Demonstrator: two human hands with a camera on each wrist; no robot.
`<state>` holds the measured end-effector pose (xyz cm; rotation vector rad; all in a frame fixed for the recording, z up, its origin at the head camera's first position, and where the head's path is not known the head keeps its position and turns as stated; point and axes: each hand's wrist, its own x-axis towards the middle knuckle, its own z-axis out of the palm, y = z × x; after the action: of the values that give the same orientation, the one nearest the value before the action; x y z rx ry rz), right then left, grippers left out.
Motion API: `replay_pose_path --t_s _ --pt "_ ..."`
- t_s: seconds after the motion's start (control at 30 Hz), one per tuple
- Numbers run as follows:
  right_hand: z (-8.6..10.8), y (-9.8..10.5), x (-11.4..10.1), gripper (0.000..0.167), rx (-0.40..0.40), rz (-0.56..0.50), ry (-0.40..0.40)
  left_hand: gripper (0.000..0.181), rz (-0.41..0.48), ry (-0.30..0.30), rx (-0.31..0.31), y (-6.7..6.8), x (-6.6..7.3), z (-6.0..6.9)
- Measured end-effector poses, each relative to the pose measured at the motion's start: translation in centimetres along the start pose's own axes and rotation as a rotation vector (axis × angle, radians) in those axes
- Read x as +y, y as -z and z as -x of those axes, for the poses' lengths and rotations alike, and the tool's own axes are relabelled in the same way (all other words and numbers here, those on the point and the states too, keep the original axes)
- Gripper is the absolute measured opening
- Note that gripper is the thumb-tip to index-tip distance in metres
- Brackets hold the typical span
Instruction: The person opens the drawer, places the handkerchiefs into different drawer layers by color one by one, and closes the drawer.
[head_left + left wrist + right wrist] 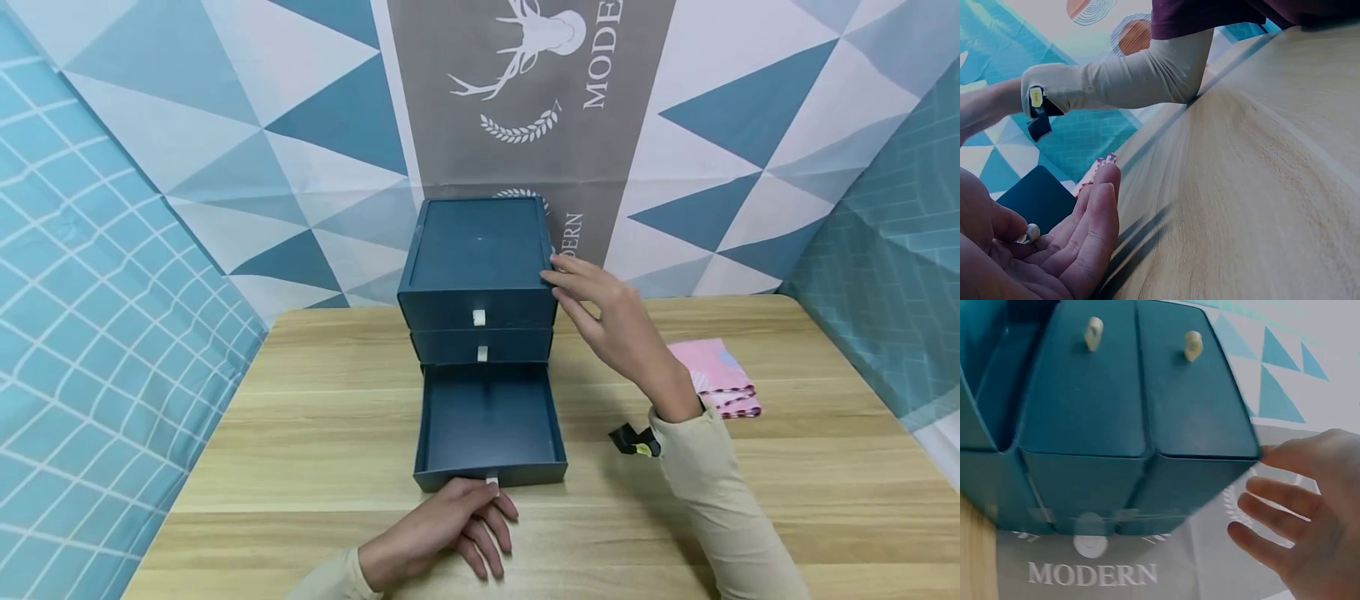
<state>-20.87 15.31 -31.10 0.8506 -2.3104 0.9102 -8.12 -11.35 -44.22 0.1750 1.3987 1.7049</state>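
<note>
A dark blue drawer box (477,310) with three stacked drawers stands on the table against the back wall. Its bottom drawer (487,425) is pulled out, and no contents show inside. My left hand (468,525) pinches the white pull tab (1030,234) of that drawer between thumb and fingers, palm turned up in the left wrist view. My right hand (603,308) touches the box's upper right edge with extended fingers (1272,506); the thumb meets the corner in the right wrist view. Both upper drawers are closed, each with a pale tab (1193,345).
A folded pink cloth (716,375) lies on the wooden table (322,450), right of the box and partly behind my right forearm. A black strap device (1040,112) sits on the right sleeve. Patterned sheets (300,150) hang at the back and sides.
</note>
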Motion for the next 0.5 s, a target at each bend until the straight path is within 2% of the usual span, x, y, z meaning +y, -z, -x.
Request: replay_pose_path --t_s 0.27,0.4,0.5 --pt "1.2 1.9 0.2 0.027 0.174 0.079 0.017 0.046 0.0 -0.01 0.004 -0.1 0.4 0.4" --pt "2.7 2.6 1.3 0.025 0.206 0.116 0.025 0.046 -0.004 -0.01 0.004 -0.2 0.6 0.5" --pt "3.8 3.4 2.3 0.025 0.205 0.151 0.003 0.046 -0.002 -0.009 0.004 -0.2 0.7 0.6"
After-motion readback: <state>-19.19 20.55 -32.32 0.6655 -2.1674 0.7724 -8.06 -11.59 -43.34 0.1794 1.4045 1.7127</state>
